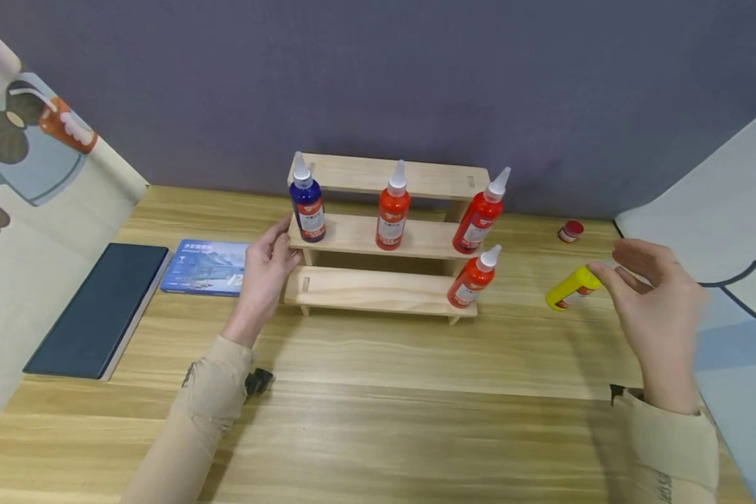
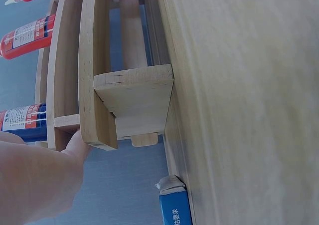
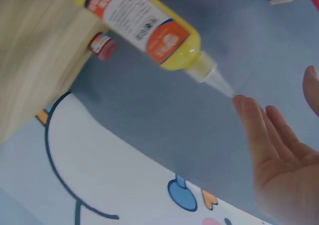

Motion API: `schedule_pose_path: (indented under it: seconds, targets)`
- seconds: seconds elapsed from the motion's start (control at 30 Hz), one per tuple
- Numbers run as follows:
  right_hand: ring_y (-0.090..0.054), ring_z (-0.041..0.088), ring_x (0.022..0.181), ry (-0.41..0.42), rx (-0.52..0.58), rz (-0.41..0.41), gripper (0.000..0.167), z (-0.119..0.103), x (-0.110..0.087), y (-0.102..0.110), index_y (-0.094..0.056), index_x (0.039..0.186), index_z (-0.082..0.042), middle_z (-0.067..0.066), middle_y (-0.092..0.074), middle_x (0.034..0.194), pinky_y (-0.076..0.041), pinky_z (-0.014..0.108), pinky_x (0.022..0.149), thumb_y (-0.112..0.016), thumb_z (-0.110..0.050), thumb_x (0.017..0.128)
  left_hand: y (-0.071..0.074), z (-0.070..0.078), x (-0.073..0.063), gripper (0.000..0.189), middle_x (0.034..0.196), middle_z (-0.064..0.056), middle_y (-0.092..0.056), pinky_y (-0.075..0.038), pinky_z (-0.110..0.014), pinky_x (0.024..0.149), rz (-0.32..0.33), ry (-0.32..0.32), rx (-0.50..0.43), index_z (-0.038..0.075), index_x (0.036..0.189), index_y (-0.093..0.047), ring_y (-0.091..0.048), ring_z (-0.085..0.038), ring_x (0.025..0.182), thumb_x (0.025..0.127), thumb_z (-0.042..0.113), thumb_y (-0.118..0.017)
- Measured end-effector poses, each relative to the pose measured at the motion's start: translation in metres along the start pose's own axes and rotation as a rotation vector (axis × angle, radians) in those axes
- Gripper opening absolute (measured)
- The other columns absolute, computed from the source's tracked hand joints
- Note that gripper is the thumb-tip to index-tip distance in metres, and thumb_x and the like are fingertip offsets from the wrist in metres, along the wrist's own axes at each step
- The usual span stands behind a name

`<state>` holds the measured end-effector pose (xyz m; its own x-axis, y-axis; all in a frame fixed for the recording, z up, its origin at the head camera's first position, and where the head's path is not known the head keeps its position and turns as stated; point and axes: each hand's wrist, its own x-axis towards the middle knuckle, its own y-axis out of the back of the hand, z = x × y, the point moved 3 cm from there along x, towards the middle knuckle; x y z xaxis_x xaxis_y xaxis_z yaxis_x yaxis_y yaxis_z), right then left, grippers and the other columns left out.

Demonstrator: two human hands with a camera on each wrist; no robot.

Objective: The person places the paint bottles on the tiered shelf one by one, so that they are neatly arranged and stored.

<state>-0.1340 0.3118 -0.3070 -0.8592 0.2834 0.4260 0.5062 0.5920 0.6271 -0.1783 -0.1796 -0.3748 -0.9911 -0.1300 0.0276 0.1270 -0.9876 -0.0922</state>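
Note:
My left hand [image 1: 269,260] grips the left end of a three-step wooden rack [image 1: 378,288] at its middle board. Beside those fingers, a dark blue squeeze bottle [image 1: 309,210] with a pointed nozzle stands on the middle step. Two red bottles share that step: one at the centre [image 1: 393,215], one at the right [image 1: 479,222]. Another red bottle [image 1: 472,281] is on the lowest step's right end. A yellow squeeze bottle [image 1: 571,289] stands on the table right of the rack. My right hand [image 3: 284,160] has its fingers extended and thumb apart, one fingertip right at the yellow bottle's nozzle.
Behind the yellow bottle sits a small red-lidded jar [image 1: 570,232] near the wall. A blue box [image 1: 204,267] lies left of the rack, with a flat dark tablet-like slab [image 1: 99,308] farther left. A grey wall [image 1: 378,84] rises close behind the rack.

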Motion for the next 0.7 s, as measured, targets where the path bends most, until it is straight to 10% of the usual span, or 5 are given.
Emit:
schedule_pose_path:
  seconds: [0.17,0.47,0.7]
  targets:
    - [-0.061,-0.011,0.114,-0.011,-0.067,-0.003,0.052,0.013,0.0,0.004,-0.067,0.142,-0.005,0.016,-0.071,0.135,-0.054,0.006,0.095,-0.085,-0.017,0.095,0.0,0.0,0.0,0.048,0.169,-0.026,-0.033,-0.048,-0.032,0.119,0.0,0.002,0.004,-0.005,0.164,-0.031,-0.045,-0.038,0.149,0.117,0.005,-0.033]
    - [-0.061,0.049,0.13,-0.054,-0.094,-0.23,0.055,0.046,0.007,-0.01,-0.057,0.142,0.005,0.029,-0.06,0.146,-0.048,-0.002,0.088,-0.08,-0.023,0.101,0.001,0.0,0.0,0.048,0.169,-0.025,-0.033,-0.048,-0.031,0.119,-0.001,0.003,0.007,-0.004,0.164,-0.032,-0.045,-0.037,0.149,0.117,0.006,-0.034]
    - [-0.062,0.061,0.117,0.044,-0.085,-0.29,0.045,0.059,0.01,-0.02,-0.057,0.127,0.012,0.04,-0.063,0.131,-0.04,-0.009,0.073,-0.082,-0.01,0.097,0.0,-0.001,0.001,0.048,0.168,-0.025,-0.035,-0.048,-0.03,0.119,-0.004,-0.003,-0.001,-0.005,0.164,-0.032,-0.046,-0.037,0.148,0.117,0.007,-0.034]
